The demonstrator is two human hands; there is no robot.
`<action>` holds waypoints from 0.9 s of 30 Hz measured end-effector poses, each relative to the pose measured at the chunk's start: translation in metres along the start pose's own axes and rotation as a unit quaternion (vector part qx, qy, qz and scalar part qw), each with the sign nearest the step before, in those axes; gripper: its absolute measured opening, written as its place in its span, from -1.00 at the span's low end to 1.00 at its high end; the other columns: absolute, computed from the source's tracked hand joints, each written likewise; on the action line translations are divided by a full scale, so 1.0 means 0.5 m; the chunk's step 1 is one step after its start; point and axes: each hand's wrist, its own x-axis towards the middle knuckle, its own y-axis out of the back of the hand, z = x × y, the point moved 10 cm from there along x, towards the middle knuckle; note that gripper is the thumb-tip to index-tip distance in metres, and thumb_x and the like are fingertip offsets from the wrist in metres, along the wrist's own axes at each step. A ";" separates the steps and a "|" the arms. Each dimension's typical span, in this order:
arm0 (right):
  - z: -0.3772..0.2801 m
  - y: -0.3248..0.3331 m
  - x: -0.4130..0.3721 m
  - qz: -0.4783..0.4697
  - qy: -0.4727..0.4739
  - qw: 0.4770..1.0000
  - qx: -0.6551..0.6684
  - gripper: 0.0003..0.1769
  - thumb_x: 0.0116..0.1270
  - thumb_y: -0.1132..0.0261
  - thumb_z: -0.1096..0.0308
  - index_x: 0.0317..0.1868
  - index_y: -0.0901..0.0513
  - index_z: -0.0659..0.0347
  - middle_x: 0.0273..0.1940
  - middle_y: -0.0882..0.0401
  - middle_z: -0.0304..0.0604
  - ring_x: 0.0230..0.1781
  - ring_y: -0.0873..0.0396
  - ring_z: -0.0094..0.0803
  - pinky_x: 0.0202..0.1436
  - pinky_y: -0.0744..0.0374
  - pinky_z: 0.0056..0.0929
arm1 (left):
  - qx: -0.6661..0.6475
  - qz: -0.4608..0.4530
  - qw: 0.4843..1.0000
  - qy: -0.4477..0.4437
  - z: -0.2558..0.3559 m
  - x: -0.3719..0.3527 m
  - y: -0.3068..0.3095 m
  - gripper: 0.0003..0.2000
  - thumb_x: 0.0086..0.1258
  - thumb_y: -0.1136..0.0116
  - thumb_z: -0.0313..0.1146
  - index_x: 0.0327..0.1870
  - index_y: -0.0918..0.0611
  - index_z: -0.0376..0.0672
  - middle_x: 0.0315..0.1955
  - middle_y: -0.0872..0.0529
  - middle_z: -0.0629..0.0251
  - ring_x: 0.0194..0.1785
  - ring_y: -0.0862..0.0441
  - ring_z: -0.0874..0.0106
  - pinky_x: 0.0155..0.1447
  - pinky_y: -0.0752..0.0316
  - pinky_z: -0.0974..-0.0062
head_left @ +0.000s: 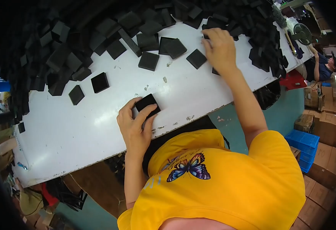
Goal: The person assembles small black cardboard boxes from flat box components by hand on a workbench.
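My left hand (134, 124) is closed around a square black box (147, 104) just above the table near its front edge. The thumb lies across the box's top side, and the other fingers hold its far side. At the edge of the far pile, my right hand (221, 50) has its fingers bent over another black box (206, 36), with the thumb on the near side. My fingers cover most of that box. A loose black box (196, 59) lies left of the right hand, and part of another shows under the wrist.
A large heap of black boxes (149, 19) lines the far side of the white table (87, 126). Several single boxes lie in front of it. To the right are a blue crate (302, 147), cartons (321, 161), a fan (302, 33) and another person (323, 67).
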 end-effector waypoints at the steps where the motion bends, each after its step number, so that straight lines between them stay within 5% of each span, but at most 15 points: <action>1: 0.025 0.004 0.002 0.015 -0.016 1.000 -0.020 -0.75 0.19 -0.47 0.39 -0.10 -0.74 0.14 -0.15 -0.66 -0.19 -0.10 -0.56 -0.12 0.02 -0.49 -0.13 | -0.001 0.001 1.000 -0.005 0.000 0.003 0.002 -0.70 0.17 -0.47 -0.43 -0.05 -0.78 0.09 0.15 -0.64 0.24 0.16 -0.51 0.19 0.23 -0.34 0.28; 7: 0.135 -0.042 0.013 -0.018 -0.083 0.996 -0.037 -0.71 0.19 -0.52 0.31 -0.08 -0.72 0.08 -0.12 -0.71 -0.22 -0.08 -0.58 -0.11 0.05 -0.52 -0.16 | -0.016 0.012 1.000 0.020 -0.006 0.002 0.006 -0.79 0.17 -0.47 -0.43 -0.18 -0.76 0.00 0.17 -0.64 0.24 0.16 -0.52 0.15 0.23 -0.33 0.27; 11: 0.076 -0.001 0.036 0.001 0.030 0.999 0.017 -0.73 0.18 -0.43 0.48 -0.09 -0.69 0.13 -0.21 -0.74 -0.16 -0.08 -0.62 -0.08 0.04 -0.56 -0.12 | -0.012 0.002 1.000 0.001 -0.007 -0.002 0.004 -0.82 0.18 -0.48 -0.40 -0.21 -0.74 -0.03 0.18 -0.64 0.22 0.19 -0.51 0.14 0.22 -0.33 0.22; 13: 0.012 0.051 0.047 0.017 0.045 0.996 0.072 -0.70 0.27 -0.32 0.57 0.03 -0.67 0.24 -0.16 -0.71 -0.14 -0.11 -0.66 -0.21 0.03 -0.59 -0.28 | -0.002 -0.002 1.000 0.006 -0.007 -0.001 0.005 -0.79 0.19 -0.48 -0.39 -0.17 -0.73 -0.02 0.17 -0.65 0.22 0.19 -0.52 0.13 0.24 -0.33 0.21; 15: 0.004 0.032 0.034 -0.081 -0.109 0.913 0.385 -0.67 0.36 -0.20 0.51 0.12 -0.63 0.36 -0.10 -0.71 -0.10 -0.19 -0.68 -0.30 -0.01 -0.64 -0.37 | -0.022 0.003 1.000 0.015 -0.008 0.001 0.008 -0.67 0.17 -0.50 -0.39 -0.03 -0.69 -0.03 0.17 -0.66 0.22 0.20 -0.53 0.14 0.27 -0.32 0.21; 16: -0.026 0.012 0.021 -0.122 -0.135 0.826 0.533 -0.65 0.41 -0.10 0.46 0.12 -0.67 0.29 -0.06 -0.72 -0.23 -0.28 -0.65 -0.50 -0.16 -0.63 -0.51 | -0.032 0.026 0.999 0.002 -0.012 -0.002 0.008 -0.40 0.14 -0.54 -0.41 0.24 -0.56 -0.06 0.16 -0.68 0.22 0.21 -0.54 0.14 0.31 -0.31 0.20; 17: -0.071 -0.015 -0.001 -0.172 -0.186 0.741 0.622 -0.66 0.45 -0.09 0.41 0.10 -0.68 0.34 -0.07 -0.73 -0.19 -0.36 -0.62 -0.51 -0.27 -0.61 -0.56 | -0.052 0.028 0.998 0.022 -0.022 -0.002 0.003 -0.33 0.13 -0.55 -0.41 0.31 -0.50 -0.07 0.15 -0.68 0.22 0.20 -0.54 0.14 0.32 -0.31 0.20; 21: -0.253 -0.112 -0.080 -0.445 -0.263 0.656 0.550 -0.66 0.49 -0.28 0.21 0.10 -0.74 0.25 -0.16 -0.70 -0.27 -0.37 -0.59 -0.59 -0.34 -0.55 -0.63 | -0.085 0.024 0.994 0.065 -0.041 -0.007 -0.004 -0.05 0.08 -0.61 -0.39 0.54 -0.29 -0.07 0.10 -0.71 0.22 0.18 -0.56 0.15 0.33 -0.32 0.19; 24: -0.307 -0.180 -0.088 -0.415 -0.178 0.679 0.579 -0.65 0.48 -0.33 0.15 0.01 -0.78 0.26 -0.20 -0.71 -0.23 -0.29 -0.63 -0.48 -0.24 -0.58 -0.54 | -0.051 0.013 0.996 0.073 -0.041 -0.006 -0.003 0.08 0.01 -0.65 -0.43 0.61 -0.20 -0.10 0.10 -0.72 0.15 0.11 -0.62 0.15 0.29 -0.40 0.23; 27: -0.340 -0.158 -0.069 -0.370 -0.046 0.781 0.502 -0.68 0.49 -0.32 0.18 -0.03 -0.78 0.29 -0.20 -0.72 -0.10 -0.18 -0.66 -0.32 -0.08 -0.59 -0.43 | -0.054 0.008 0.994 0.094 -0.046 -0.009 -0.001 0.12 -0.03 -0.67 -0.45 0.62 -0.20 -0.10 0.05 -0.74 0.14 0.07 -0.63 0.16 0.26 -0.43 0.24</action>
